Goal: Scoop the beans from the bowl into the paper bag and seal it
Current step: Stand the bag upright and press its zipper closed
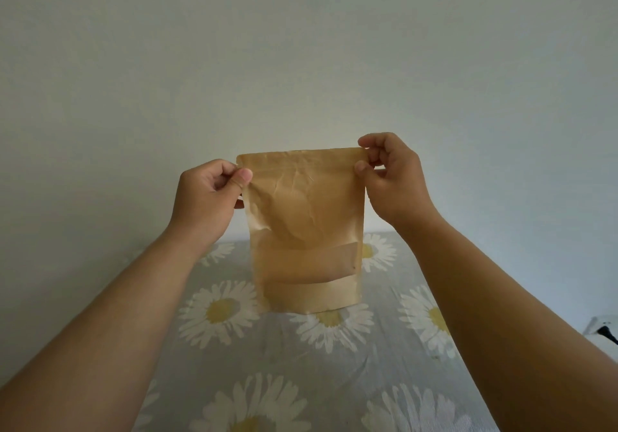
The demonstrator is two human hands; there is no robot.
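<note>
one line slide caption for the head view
Both hands pinch the paper bag's top corners above a daisy-print tablecloth.

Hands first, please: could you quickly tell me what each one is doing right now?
Left hand: closed, pinching the top left corner of the paper bag.
Right hand: closed, pinching the bag's top right corner.

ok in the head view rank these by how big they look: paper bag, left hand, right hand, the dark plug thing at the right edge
1. paper bag, clearly largest.
2. left hand and right hand: they look about the same size, so no ranking between them.
3. dark plug, smallest, though the frame edge cuts it off.
</note>
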